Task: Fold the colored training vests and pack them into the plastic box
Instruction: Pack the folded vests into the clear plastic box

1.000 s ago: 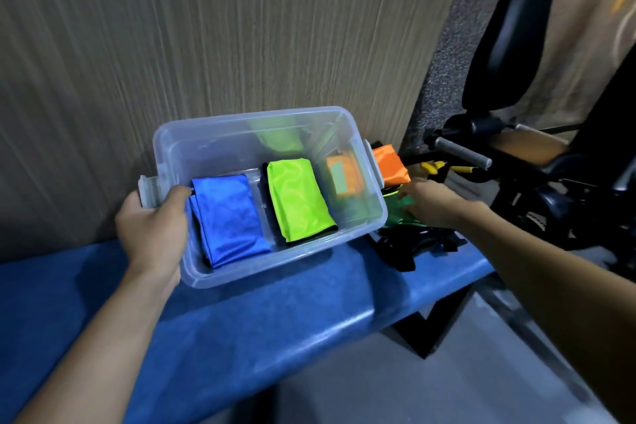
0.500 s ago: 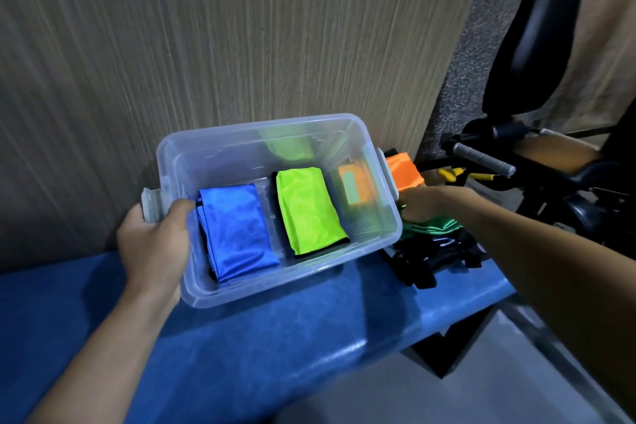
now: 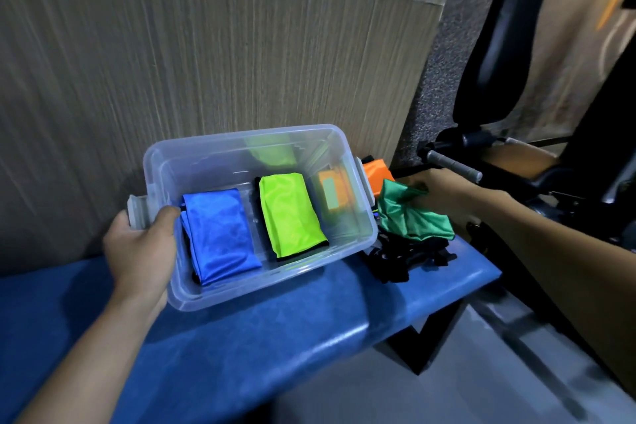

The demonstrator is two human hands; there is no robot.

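A clear plastic box (image 3: 347, 165) sits on the blue bench (image 3: 275, 337). Inside lie a folded blue vest (image 3: 220, 234) on the left and a folded lime-green vest (image 3: 289, 213) in the middle. My left hand (image 3: 141, 248) grips the box's left rim and handle, thumb inside. To the right of the box, my right hand (image 3: 444, 193) holds a crumpled dark green vest (image 3: 409, 213) lifted above a black heap. A folded orange vest (image 3: 377, 174) lies behind the box's right handle.
A pile of black fabric and straps (image 3: 406, 258) lies on the bench's right end. A wood-grain wall panel (image 3: 206, 55) stands close behind the box. Black exercise equipment with a grey bar (image 3: 454, 167) stands to the right. Grey floor (image 3: 430, 396) lies below.
My right hand has closed on the dark green vest and raised it off the pile, bunching it up. The left hand keeps its hold on the box's rim.
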